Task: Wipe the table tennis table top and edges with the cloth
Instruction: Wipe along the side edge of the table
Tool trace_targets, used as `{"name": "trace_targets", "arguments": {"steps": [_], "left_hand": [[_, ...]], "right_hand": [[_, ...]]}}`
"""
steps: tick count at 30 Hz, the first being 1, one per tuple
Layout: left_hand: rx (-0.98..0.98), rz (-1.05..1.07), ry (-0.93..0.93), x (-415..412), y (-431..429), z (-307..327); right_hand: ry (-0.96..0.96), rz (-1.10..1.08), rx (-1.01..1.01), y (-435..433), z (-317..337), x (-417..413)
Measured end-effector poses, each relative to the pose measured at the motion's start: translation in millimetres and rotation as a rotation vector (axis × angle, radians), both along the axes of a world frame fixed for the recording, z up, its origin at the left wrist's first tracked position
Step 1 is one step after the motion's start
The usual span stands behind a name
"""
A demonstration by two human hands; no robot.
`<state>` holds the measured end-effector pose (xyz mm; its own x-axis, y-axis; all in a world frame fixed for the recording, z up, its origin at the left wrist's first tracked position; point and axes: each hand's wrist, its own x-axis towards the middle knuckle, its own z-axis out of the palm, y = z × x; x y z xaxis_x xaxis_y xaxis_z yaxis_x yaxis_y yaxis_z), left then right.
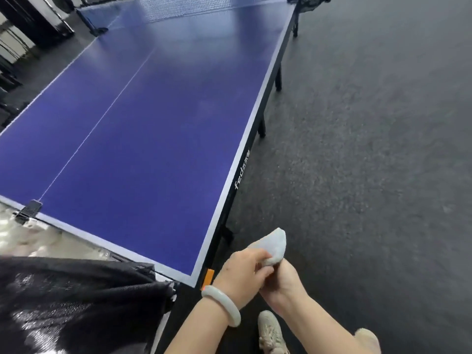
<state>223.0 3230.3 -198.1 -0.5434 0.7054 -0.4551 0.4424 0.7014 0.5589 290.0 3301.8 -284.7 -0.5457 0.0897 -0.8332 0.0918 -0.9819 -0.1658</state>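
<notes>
1. The pale, soft cloth (274,247), bunched into a rounded wedge, is off the smooth blue surface (153,123), just beside its near right corner
2. The left grip (242,270) and right grip (283,282) both clasp the cloth
3. A glossy pale bangle (222,305) rings the left wrist, above the speckled grey floor (370,149)

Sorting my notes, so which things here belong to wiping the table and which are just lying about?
For the job: cloth, held by left hand and right hand; table tennis table.
Just lying about: net, black mesh netting, clip on the near edge.
</notes>
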Motion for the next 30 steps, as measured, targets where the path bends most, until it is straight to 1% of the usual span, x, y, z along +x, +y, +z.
{"name": "trace_targets", "arguments": {"steps": [2,3,7,9,11,12,13,15,16,17,18,20,22,26,30], "left_hand": [[0.005,-0.004,-0.171,-22,-20,-5],[0.014,-0.004,-0.228,-32,-26,-8],[0.013,-0.007,-0.267,-60,-39,-26],[-0.031,-0.039,-0.303,-69,-41,-38],[-0.046,-0.043,-0.326,-79,-41,-46],[-0.014,0.015,-0.281,-86,-40,-48],[0.039,0.106,-0.189,-96,-39,-51],[0.156,0.238,0.112,-122,-35,-54],[0.183,0.242,0.262,-135,-33,-57],[0.186,0.224,0.371,-149,-30,-61],[0.164,0.202,0.436,-162,-27,-66],[0.086,0.170,0.509,-187,-23,-75],[0.021,0.143,0.552,-205,-22,-83],[-0.043,-0.002,0.626,-231,-16,-97],[-0.031,-0.145,0.680,-248,-8,-108]], "right_hand": [[-0.005,-0.035,-0.021,-15,-11,-18],[-0.003,-0.044,-0.037,-20,-16,-26],[0.031,-0.072,-0.020,-30,-31,-50],[0.032,-0.079,-0.004,-33,-41,-57],[0.037,-0.038,0.044,-34,-51,-61],[0.050,0.005,0.089,-35,-54,-62],[0.060,0.046,0.129,-37,-57,-64],[0.069,0.116,0.206,-45,-58,-64],[0.066,0.153,0.257,-52,-58,-65],[0.066,0.199,0.325,-62,-59,-66],[0.084,0.245,0.389,-75,-57,-67],[0.153,0.300,0.448,-103,-52,-74],[0.167,0.306,0.533,-128,-46,-82],[0.086,0.295,0.826,-157,-44,-94],[0.014,0.298,0.976,-170,-44,-102]]}}
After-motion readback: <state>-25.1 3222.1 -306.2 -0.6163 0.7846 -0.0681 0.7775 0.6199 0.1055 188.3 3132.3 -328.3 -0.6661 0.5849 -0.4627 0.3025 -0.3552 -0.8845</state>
